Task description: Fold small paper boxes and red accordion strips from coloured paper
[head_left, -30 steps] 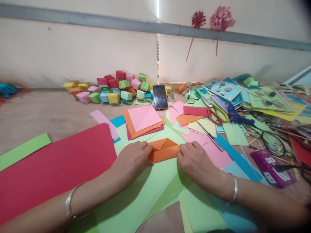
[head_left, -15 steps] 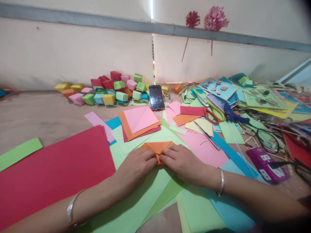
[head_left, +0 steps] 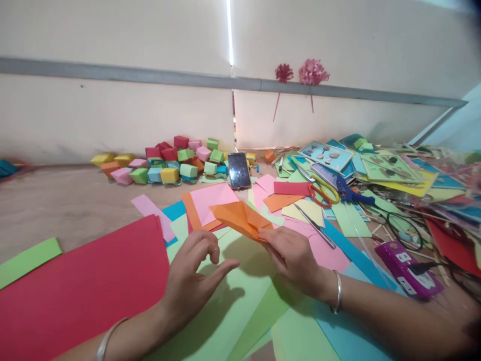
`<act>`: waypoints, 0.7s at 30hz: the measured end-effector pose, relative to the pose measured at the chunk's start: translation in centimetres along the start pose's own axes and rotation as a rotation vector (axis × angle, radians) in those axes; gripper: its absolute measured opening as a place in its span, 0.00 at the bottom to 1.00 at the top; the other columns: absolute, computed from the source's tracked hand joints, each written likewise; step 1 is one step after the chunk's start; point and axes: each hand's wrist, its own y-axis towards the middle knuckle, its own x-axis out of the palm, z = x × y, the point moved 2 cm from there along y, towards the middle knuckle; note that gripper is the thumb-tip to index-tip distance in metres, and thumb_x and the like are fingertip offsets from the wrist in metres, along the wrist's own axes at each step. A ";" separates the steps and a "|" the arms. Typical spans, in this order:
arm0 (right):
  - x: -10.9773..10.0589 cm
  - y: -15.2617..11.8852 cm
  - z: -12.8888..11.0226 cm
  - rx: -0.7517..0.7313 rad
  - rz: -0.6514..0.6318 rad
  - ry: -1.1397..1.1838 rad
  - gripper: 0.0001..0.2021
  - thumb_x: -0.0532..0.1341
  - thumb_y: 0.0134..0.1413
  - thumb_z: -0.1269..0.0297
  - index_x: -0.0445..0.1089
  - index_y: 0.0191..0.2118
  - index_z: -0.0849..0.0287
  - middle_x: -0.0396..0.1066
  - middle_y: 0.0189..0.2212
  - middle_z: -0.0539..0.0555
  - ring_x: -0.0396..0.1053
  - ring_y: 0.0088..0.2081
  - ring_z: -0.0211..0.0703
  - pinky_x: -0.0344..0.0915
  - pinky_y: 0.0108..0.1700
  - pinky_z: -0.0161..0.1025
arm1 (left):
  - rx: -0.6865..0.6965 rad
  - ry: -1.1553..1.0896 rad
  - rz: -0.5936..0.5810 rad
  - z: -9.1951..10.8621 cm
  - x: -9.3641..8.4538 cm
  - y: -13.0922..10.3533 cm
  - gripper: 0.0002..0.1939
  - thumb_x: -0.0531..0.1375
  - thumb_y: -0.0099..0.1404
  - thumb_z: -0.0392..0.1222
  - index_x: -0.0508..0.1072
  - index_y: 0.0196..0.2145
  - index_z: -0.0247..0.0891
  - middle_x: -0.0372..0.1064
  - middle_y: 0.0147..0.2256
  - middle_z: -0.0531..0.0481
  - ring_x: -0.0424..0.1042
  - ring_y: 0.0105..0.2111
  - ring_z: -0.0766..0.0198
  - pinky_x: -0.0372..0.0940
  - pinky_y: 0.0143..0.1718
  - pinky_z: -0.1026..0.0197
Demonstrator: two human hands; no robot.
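A folded sheet of orange paper (head_left: 240, 216) is pinched at its right end between the thumb and fingers of my right hand (head_left: 293, 253). It is raised and tilted above light green paper (head_left: 240, 271), casting a shadow there. My left hand (head_left: 195, 276) is apart from it, on the left, with thumb stretched out, fingers curled and nothing between them. Behind the folded piece lies a stack of square papers, pink (head_left: 199, 200) on top of orange. To the left of my left hand is a large red sheet (head_left: 86, 281).
Several small coloured paper boxes (head_left: 169, 175) are heaped by the wall, beside a phone (head_left: 239, 171). Rightward are scissors (head_left: 325, 193), a blue glue gun (head_left: 349, 190), a metal pen-like tool (head_left: 314, 225) and a purple power strip (head_left: 409, 271). Paper flowers (head_left: 313, 72) hang above.
My left hand has let go of the orange paper and moved left and down. My right hand has lifted the paper off the green sheet. The camera view has tilted upward.
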 end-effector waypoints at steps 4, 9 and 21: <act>0.1 0.2 -0.6 -0.059 0.041 0.123 0.12 0.55 0.62 0.74 0.69 0.48 0.60 0.78 0.38 0.58 0.75 0.37 0.45 0.73 0.38 0.42 | -0.500 -0.555 -0.291 -1.2 2.0 -0.5 0.21 0.71 0.49 0.50 0.72 0.39 0.40 0.73 0.38 0.46 0.73 0.37 0.57 0.71 0.34 0.58; 0.8 0.9 -1.6 -0.026 -0.286 0.221 0.12 0.54 0.64 0.68 0.71 0.48 0.56 0.78 0.38 0.57 0.75 0.36 0.47 0.73 0.37 0.42 | -0.720 -0.908 -0.463 -1.4 3.3 -0.8 0.26 0.72 0.47 0.57 0.77 0.38 0.37 0.78 0.38 0.42 0.75 0.42 0.48 0.71 0.43 0.50; -10.8 15.4 5.1 0.373 0.146 0.780 0.16 0.49 0.69 0.63 0.73 0.35 0.58 0.73 0.26 0.46 0.72 0.28 0.29 0.66 0.30 0.30 | -0.662 -1.041 -0.460 -2.1 2.9 -0.4 0.29 0.70 0.49 0.61 0.79 0.39 0.35 0.78 0.34 0.41 0.75 0.34 0.51 0.70 0.35 0.53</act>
